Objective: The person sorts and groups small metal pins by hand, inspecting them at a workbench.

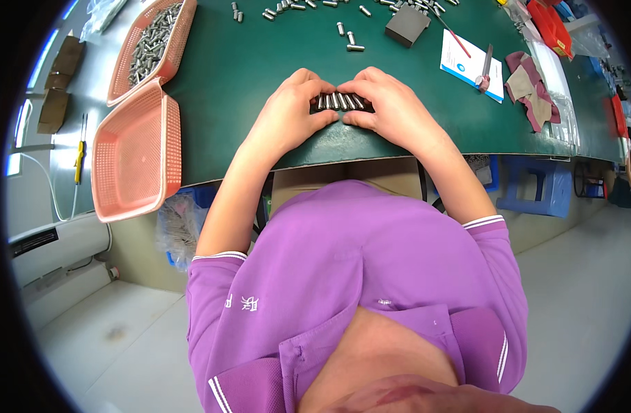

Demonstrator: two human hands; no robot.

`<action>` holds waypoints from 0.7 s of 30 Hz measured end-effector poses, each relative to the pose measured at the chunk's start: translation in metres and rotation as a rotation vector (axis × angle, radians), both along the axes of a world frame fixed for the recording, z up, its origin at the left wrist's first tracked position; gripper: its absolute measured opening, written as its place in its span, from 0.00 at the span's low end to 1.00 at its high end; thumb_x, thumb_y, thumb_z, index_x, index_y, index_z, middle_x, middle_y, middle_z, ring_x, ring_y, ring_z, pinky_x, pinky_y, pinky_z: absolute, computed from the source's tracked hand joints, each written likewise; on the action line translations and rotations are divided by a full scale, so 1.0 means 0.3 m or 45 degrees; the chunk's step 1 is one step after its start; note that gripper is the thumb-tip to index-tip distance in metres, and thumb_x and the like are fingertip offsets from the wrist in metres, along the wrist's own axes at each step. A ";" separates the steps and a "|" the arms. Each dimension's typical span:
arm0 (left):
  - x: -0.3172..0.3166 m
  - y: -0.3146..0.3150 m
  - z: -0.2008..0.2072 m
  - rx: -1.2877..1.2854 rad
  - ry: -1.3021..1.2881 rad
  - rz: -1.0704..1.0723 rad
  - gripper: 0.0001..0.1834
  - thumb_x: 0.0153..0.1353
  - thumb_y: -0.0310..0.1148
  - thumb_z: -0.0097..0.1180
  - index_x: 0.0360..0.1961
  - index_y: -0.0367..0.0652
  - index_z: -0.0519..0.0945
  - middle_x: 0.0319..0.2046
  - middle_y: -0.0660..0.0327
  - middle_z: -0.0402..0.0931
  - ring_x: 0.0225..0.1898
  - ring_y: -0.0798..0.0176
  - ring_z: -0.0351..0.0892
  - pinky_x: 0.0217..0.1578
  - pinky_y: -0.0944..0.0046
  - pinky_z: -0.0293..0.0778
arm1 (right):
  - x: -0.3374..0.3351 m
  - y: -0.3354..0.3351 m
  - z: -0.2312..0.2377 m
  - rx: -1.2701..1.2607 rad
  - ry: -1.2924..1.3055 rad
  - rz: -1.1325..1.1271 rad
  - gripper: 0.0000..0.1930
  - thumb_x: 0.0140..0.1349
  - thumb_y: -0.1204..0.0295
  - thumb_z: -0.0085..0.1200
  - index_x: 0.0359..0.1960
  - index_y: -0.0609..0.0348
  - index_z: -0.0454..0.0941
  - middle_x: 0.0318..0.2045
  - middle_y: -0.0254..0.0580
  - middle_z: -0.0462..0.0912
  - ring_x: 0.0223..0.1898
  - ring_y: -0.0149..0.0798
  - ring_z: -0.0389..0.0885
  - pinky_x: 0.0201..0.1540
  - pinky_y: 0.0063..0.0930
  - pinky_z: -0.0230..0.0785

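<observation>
A row of short metal pins [340, 102] lies side by side near the front edge of the green table [233, 82]. My left hand [298, 107] is closed round the left end of the row, thumb on the near side and fingers on the far side. From the other end my right hand [384, 103] grips it the same way, so the pins sit squeezed between both hands. My fingers hide the outer pins. Just beyond the row, a few loose pins [355, 48] rest on the tabletop.
At left stand a pink basket full of metal pins [154, 51] and a second pink basket [133, 162]. Toward the back sit a dark metal block [407, 26] and more scattered pins. At right are a white paper [467, 65], a knife-like tool [485, 72] and a maroon cloth [532, 89].
</observation>
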State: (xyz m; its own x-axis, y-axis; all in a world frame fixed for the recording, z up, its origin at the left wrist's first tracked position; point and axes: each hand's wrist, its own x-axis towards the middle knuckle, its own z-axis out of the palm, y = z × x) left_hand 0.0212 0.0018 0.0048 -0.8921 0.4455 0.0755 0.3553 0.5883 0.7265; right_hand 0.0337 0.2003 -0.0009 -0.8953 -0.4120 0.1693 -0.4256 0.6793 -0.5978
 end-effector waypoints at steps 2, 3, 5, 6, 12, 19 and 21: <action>0.011 0.015 -0.001 -0.065 0.143 0.064 0.16 0.49 0.27 0.65 0.41 0.39 0.81 0.36 0.60 0.74 0.35 0.61 0.76 0.39 0.63 0.74 | 0.011 0.009 0.003 -0.075 0.046 0.005 0.17 0.51 0.68 0.64 0.44 0.55 0.80 0.37 0.41 0.77 0.40 0.44 0.78 0.45 0.37 0.71; 0.016 0.020 -0.004 -0.069 0.134 0.061 0.16 0.49 0.27 0.65 0.41 0.39 0.81 0.36 0.60 0.74 0.35 0.61 0.76 0.39 0.63 0.74 | 0.017 0.012 0.005 -0.078 0.037 0.003 0.17 0.51 0.68 0.64 0.44 0.55 0.80 0.37 0.41 0.77 0.40 0.44 0.78 0.45 0.37 0.71; 0.017 0.025 -0.009 -0.100 0.131 0.078 0.16 0.49 0.28 0.66 0.42 0.39 0.81 0.37 0.60 0.74 0.37 0.60 0.77 0.39 0.62 0.74 | 0.020 0.015 0.010 -0.085 -0.150 -0.075 0.17 0.51 0.70 0.64 0.44 0.56 0.80 0.38 0.41 0.76 0.40 0.43 0.78 0.45 0.35 0.71; 0.019 0.025 -0.008 -0.105 0.125 0.073 0.16 0.49 0.28 0.66 0.42 0.39 0.81 0.37 0.60 0.74 0.37 0.60 0.77 0.39 0.62 0.74 | 0.018 0.019 0.013 -0.090 -0.156 -0.079 0.17 0.51 0.70 0.64 0.44 0.56 0.80 0.38 0.41 0.76 0.40 0.43 0.78 0.45 0.35 0.71; 0.020 0.022 -0.003 -0.112 0.125 0.068 0.17 0.49 0.29 0.65 0.43 0.40 0.81 0.39 0.59 0.75 0.40 0.58 0.77 0.41 0.61 0.75 | 0.003 0.017 0.011 -0.224 -0.211 -0.095 0.16 0.51 0.73 0.63 0.44 0.56 0.80 0.37 0.41 0.75 0.39 0.43 0.78 0.44 0.35 0.72; 0.015 0.005 -0.004 -0.052 0.090 0.085 0.19 0.48 0.28 0.66 0.44 0.40 0.81 0.40 0.58 0.74 0.43 0.55 0.76 0.43 0.59 0.74 | -0.008 0.003 0.027 -0.078 -0.166 -0.043 0.15 0.50 0.73 0.62 0.41 0.58 0.79 0.36 0.43 0.75 0.38 0.46 0.77 0.43 0.37 0.71; 0.012 0.001 -0.006 -0.067 0.089 0.083 0.19 0.48 0.27 0.65 0.44 0.40 0.81 0.41 0.58 0.74 0.41 0.56 0.77 0.41 0.60 0.75 | -0.003 0.002 0.028 -0.074 -0.170 -0.044 0.15 0.50 0.73 0.62 0.41 0.59 0.79 0.36 0.44 0.75 0.38 0.47 0.77 0.43 0.38 0.71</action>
